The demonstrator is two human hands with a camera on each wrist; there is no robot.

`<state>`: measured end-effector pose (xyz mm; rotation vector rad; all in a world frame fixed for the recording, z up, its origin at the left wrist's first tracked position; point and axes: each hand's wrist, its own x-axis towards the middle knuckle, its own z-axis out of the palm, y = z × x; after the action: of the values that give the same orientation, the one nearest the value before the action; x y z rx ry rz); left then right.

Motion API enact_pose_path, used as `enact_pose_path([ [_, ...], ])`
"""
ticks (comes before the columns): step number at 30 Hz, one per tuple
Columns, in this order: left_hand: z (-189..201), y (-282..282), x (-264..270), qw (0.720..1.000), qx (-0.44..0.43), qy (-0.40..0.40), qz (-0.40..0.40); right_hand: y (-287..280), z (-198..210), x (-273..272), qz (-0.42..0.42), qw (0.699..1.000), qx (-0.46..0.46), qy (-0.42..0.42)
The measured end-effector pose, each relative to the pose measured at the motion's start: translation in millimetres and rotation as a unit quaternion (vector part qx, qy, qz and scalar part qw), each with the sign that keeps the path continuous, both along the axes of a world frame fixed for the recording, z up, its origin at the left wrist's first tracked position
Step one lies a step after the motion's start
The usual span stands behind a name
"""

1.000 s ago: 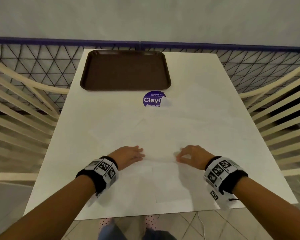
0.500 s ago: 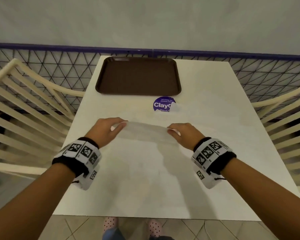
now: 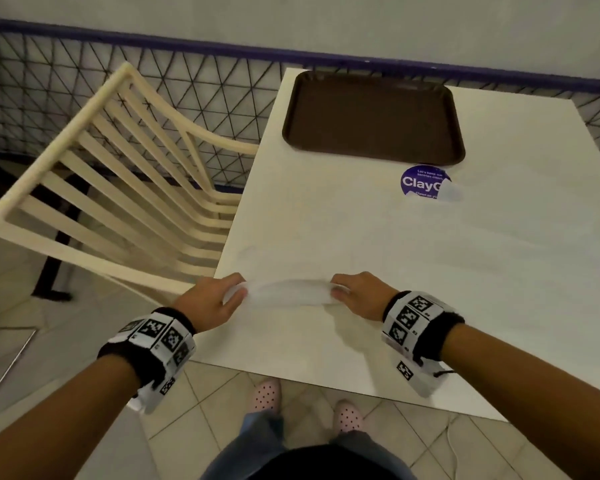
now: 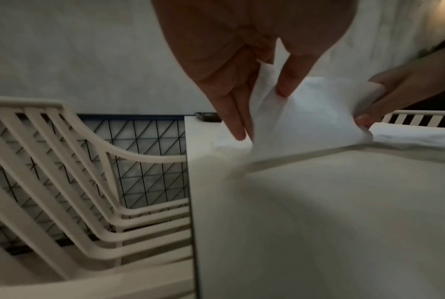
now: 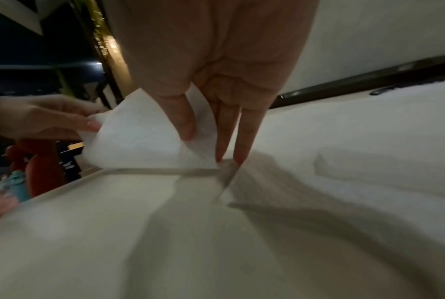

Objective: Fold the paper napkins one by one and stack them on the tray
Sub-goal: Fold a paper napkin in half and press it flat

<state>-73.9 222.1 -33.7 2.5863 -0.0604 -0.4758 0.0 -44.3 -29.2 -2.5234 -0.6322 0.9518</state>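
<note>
Left hand [image 3: 212, 301] and right hand [image 3: 360, 294] each pinch an end of one napkin [image 3: 288, 292], its lower edge on the surface [image 3: 326, 223] — taut for folding; tray [image 3: 373, 152] waits bare.

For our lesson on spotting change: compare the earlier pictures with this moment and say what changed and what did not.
Both hands, flat on the table a second ago, have pinched a napkin at its ends, left hand and right hand, and lifted its near edge up. The tray stays bare; the table is unchanged.
</note>
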Motion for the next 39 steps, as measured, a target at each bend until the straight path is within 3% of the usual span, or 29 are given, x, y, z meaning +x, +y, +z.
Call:
enact_pose_path([
  [7,-9.4,10.8,19.0,0.994,-0.056,0.082,0.039,12.6,2.0,1.5,-0.093,0.995,-0.040,0.001],
  [15,-22.6,11.9,54.2,0.994,-0.068,0.085,-0.018,30.0,-1.7,18.0,-0.215,0.975,-0.044,0.019],
  [20,-30.5,17.1,58.8,0.989,-0.123,0.063,0.058,34.2,-8.3,25.6,-0.252,0.967,-0.037,0.018],
  [25,-38.2,24.8,63.5,0.962,-0.197,0.036,0.184,29.3,-13.7,31.7,-0.277,0.960,-0.029,0.027],
  [32,-36.4,23.6,64.0,0.928,-0.234,0.113,0.268,31.3,-14.5,31.6,-0.283,0.959,-0.026,0.018],
  [35,-31.7,21.8,63.2,0.932,-0.222,0.101,0.270,31.6,-16.5,30.4,-0.284,0.958,-0.025,0.014],
  [39,-15.9,14.4,58.6,0.966,-0.151,0.022,0.208,31.0,-18.2,28.8,-0.294,0.956,-0.013,0.013],
])
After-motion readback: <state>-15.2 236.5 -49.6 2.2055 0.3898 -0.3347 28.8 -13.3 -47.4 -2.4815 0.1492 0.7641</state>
